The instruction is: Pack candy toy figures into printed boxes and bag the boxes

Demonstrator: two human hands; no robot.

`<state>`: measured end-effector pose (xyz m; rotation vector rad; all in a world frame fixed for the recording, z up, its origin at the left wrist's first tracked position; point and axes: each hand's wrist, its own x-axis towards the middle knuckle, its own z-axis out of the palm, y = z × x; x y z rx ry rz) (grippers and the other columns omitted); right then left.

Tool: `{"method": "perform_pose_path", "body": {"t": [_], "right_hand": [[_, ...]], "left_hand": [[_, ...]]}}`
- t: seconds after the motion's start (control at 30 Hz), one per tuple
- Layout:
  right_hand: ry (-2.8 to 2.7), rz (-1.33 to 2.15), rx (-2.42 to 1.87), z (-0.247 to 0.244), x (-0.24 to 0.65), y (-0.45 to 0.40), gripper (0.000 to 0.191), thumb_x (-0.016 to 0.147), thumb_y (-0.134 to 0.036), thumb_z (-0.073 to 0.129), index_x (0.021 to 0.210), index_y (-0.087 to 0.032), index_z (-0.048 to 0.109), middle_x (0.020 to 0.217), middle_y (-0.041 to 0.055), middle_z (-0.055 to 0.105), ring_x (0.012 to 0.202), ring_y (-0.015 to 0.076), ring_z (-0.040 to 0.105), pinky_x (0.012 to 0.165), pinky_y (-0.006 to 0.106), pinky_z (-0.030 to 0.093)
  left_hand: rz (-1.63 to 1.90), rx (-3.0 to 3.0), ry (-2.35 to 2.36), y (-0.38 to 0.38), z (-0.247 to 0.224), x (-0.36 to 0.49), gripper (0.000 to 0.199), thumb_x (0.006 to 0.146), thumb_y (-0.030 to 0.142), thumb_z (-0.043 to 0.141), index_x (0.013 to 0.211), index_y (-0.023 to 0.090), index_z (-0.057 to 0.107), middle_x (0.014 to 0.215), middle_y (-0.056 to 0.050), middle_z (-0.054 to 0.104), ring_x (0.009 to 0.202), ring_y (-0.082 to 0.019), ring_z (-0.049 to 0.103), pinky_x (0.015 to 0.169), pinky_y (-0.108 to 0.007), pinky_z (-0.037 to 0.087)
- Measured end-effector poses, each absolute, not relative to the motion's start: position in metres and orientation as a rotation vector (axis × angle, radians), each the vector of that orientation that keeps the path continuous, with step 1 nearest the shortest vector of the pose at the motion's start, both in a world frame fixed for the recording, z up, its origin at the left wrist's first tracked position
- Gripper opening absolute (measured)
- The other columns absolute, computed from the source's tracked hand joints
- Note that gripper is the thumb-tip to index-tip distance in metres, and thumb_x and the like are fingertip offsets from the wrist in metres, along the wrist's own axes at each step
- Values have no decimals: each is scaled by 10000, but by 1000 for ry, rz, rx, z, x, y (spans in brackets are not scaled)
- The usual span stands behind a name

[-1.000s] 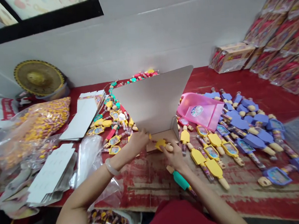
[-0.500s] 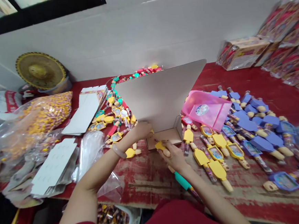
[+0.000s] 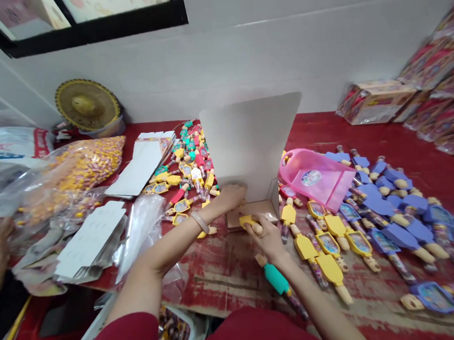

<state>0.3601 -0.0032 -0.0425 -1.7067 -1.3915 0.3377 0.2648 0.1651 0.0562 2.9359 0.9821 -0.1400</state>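
Right hand (image 3: 267, 236) closed round a yellow paddle-shaped plastic toy (image 3: 247, 221), grip of the left hand (image 3: 233, 197) hidden, the grey cardboard box (image 3: 251, 155) is not yet closed, similar yellow toys (image 3: 305, 248) outside.

Scene evenly, softly lit. Window (image 3: 119, 1) brightly lit. Thin glare streak seen on wall (image 3: 319, 47). Highlights caught on bags (image 3: 140, 224). Faint shadow thrown above lid (image 3: 250, 142). Lid edges softened by blur; packs (image 3: 452, 102) smeared, stretched.

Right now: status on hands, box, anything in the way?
Right hand gripping yellow toy at front of box. Left hand at box's left side, grip unclear. Lid up. Possible obstacle: green toy near right hand.
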Motion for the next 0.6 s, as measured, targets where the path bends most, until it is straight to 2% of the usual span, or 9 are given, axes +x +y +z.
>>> {"method": "perform_pose_path", "body": {"t": [0.07, 0.13, 0.27, 0.4, 0.5, 0.6], "right_hand": [[-1367, 334, -1713, -42, 362, -4, 366, 951, -538, 549, 1006, -197, 671, 983, 104, 738, 883, 238, 707, 772, 326, 525], [-1334, 345, -1707, -42, 363, -5, 366, 948, -532, 554, 1017, -195, 680, 990, 102, 743, 876, 235, 710, 768, 327, 526], [-1313, 357, -1712, -43, 364, -6, 376, 934, -537, 579, 1047, -196, 692, 1024, 104, 748, 894, 249, 714, 768, 339, 526], [-1315, 330, -1727, -36, 361, 3, 373, 925, -546, 583, 987, -202, 714, 961, 100, 753, 842, 249, 708, 742, 339, 520], [-1297, 332, -1668, -29, 354, 17, 407, 921, -567, 576, 969, -196, 735, 943, 102, 758, 839, 243, 708, 751, 334, 525], [-1315, 363, -1646, -25, 345, 32, 422, 934, -574, 543, 927, -197, 734, 920, 100, 755, 825, 238, 705, 746, 327, 519]], "left_hand": [[-52, 2946, 1051, 156, 50, 255, 333, 953, 243, 537, 1246, 108, 619, 1061, -157, 715, 929, -269, 701, 772, -333, 523], [137, 2943, 1126, 148, 38, 239, 360, 1003, 313, 481, 1290, 134, 604, 1133, -167, 681, 1033, -273, 663, 876, -371, 511], [744, 2752, 1369, 148, 5, 209, 357, 971, 431, 568, 1262, 261, 685, 1243, -160, 617, 1211, -321, 547, 1074, -510, 388], [1090, 2438, 1485, 157, -25, 207, 281, 978, 371, 548, 1143, 241, 735, 1271, -160, 595, 1309, -316, 465, 1163, -549, 269], [1093, 2288, 1307, 160, -43, 216, 263, 970, 338, 543, 1110, 187, 707, 1152, -146, 654, 1199, -269, 554, 1111, -485, 374], [1079, 2121, 1131, 161, -52, 216, 296, 973, 350, 520, 1144, 163, 673, 1072, -121, 690, 1036, -220, 635, 947, -374, 505]]}}
